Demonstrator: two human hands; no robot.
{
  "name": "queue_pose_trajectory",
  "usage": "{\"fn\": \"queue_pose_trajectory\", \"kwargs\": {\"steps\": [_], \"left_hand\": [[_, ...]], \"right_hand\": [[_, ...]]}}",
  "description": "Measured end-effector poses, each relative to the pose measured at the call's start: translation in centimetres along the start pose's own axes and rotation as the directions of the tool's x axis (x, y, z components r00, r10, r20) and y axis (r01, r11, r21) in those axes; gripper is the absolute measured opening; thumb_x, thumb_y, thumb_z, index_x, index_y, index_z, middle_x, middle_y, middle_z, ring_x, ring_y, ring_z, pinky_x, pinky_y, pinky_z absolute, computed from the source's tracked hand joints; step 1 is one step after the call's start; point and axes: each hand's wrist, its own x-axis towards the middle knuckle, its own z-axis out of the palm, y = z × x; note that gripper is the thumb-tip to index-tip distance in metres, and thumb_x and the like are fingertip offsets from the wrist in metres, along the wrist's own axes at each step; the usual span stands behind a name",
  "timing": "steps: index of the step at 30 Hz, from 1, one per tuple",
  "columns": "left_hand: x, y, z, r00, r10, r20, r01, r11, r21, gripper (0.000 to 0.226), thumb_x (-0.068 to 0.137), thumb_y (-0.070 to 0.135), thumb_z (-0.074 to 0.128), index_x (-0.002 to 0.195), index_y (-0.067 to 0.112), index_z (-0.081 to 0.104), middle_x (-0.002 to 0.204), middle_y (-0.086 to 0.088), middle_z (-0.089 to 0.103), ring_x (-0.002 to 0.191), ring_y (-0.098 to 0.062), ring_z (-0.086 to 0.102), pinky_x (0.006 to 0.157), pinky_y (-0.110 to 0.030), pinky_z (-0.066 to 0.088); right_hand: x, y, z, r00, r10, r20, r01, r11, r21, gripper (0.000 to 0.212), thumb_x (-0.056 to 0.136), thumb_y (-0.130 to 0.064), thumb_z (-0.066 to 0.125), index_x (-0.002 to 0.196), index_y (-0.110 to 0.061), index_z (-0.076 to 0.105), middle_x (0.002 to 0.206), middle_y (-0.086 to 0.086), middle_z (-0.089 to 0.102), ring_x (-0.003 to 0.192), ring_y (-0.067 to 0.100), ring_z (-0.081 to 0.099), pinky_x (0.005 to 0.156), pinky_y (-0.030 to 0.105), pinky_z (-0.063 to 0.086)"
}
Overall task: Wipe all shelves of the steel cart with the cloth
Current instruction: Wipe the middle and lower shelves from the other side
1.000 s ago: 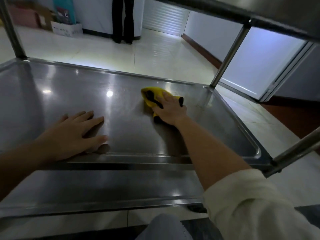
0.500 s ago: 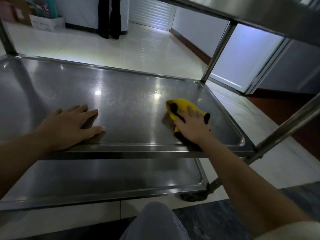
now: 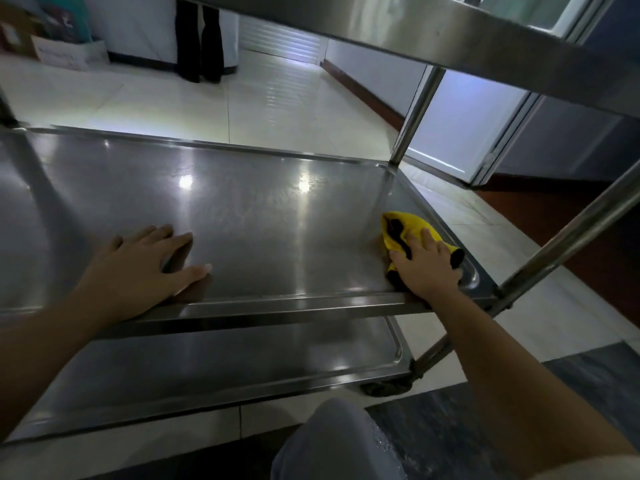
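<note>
Steel cart [image 3: 242,308], three shelves in view: the top shelf [image 3: 450,32] is cut off by the frame's upper edge, the middle shelf [image 3: 259,220] is seen whole but for its left end, and the bottom shelf [image 3: 225,362] is mostly hidden beneath it. One yellow cloth [image 3: 403,228], partly covered, lies at the middle shelf's near right corner under the right hand [image 3: 427,268], whose fingers press flat on it; the left hand [image 3: 138,271] rests flat, fingers spread, at the near edge left of centre. Around: two upright posts [image 3: 419,109] on the right, one wheel [image 3: 386,388] half hidden, a person's dark legs [image 3: 199,39] and blurred boxes [image 3: 65,53] on the tiled floor beyond.
</note>
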Motion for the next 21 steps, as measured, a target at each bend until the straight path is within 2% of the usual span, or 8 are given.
{"fn": "queue_pose_trajectory", "kwargs": {"steps": [3, 6, 10, 14, 19, 21], "left_hand": [[0.2, 0.2, -0.6, 1.000, -0.003, 0.005, 0.003, 1.000, -0.007, 0.100, 0.066, 0.094, 0.010, 0.145, 0.037, 0.031, 0.156, 0.002, 0.027, 0.143, -0.019, 0.025, 0.113, -0.050, 0.022], [0.3, 0.0, -1.0, 1.000, -0.013, 0.006, 0.013, 1.000, -0.003, 0.102, 0.064, 0.095, 0.009, 0.145, 0.037, 0.031, 0.157, 0.003, 0.026, 0.143, -0.019, 0.025, 0.114, -0.050, 0.020], [-0.3, 0.2, -1.0, 0.999, -0.023, 0.024, 0.022, 0.999, 0.025, 0.099, 0.068, 0.093, 0.008, 0.146, 0.037, 0.029, 0.158, 0.003, 0.024, 0.144, -0.019, 0.023, 0.114, -0.049, 0.019], [-1.3, 0.6, -1.1, 0.999, -0.029, 0.017, 0.028, 0.999, 0.046, 0.089, 0.076, 0.086, 0.014, 0.147, 0.035, 0.028, 0.156, 0.001, 0.027, 0.143, -0.021, 0.025, 0.113, -0.049, 0.022], [-1.2, 2.1, -1.9, 0.999, -0.026, -0.019, 0.027, 0.998, 0.052, 0.084, 0.077, 0.084, 0.017, 0.137, 0.031, 0.042, 0.149, 0.000, 0.039, 0.133, -0.023, 0.039, 0.106, -0.047, 0.032], [-0.6, 2.6, -2.3, 0.999, -0.029, -0.039, 0.031, 0.998, 0.053, 0.073, 0.080, 0.081, 0.024, 0.123, 0.030, 0.052, 0.134, 0.000, 0.052, 0.119, -0.023, 0.049, 0.098, -0.045, 0.040]], "right_hand": [[-1.0, -2.1, 0.1, 1.000, -0.001, 0.022, 0.001, 1.000, 0.000, 0.062, 0.094, -0.063, 0.031, 0.150, -0.039, 0.017, 0.162, -0.004, -0.002, 0.147, 0.031, -0.003, 0.110, 0.068, 0.008], [-4.3, -5.6, 1.3, 0.986, -0.165, 0.020, 0.165, 0.986, -0.034, 0.062, 0.092, -0.067, 0.029, 0.148, -0.043, 0.018, 0.162, -0.007, 0.000, 0.148, 0.029, -0.002, 0.108, 0.067, 0.009], [-8.3, -9.4, 3.3, 0.921, -0.381, -0.078, 0.379, 0.925, -0.035, 0.058, 0.090, -0.067, 0.033, 0.143, -0.046, 0.030, 0.161, -0.008, 0.010, 0.147, 0.027, 0.007, 0.108, 0.063, 0.014], [-7.7, -8.6, 3.0, 0.885, -0.417, -0.207, 0.436, 0.898, 0.052, 0.053, 0.090, -0.062, 0.042, 0.139, -0.043, 0.042, 0.158, -0.010, 0.024, 0.145, 0.020, 0.019, 0.109, 0.053, 0.027], [-5.6, -7.8, 3.0, 0.897, -0.412, -0.161, 0.428, 0.900, 0.082, 0.062, 0.084, -0.069, 0.031, 0.140, -0.044, 0.039, 0.157, -0.011, 0.025, 0.145, 0.020, 0.020, 0.110, 0.054, 0.028], [-4.9, -7.8, 2.8, 0.906, -0.396, -0.149, 0.412, 0.906, 0.100, 0.066, 0.080, -0.072, 0.027, 0.140, -0.045, 0.039, 0.157, -0.013, 0.025, 0.145, 0.020, 0.021, 0.111, 0.054, 0.027]]}}
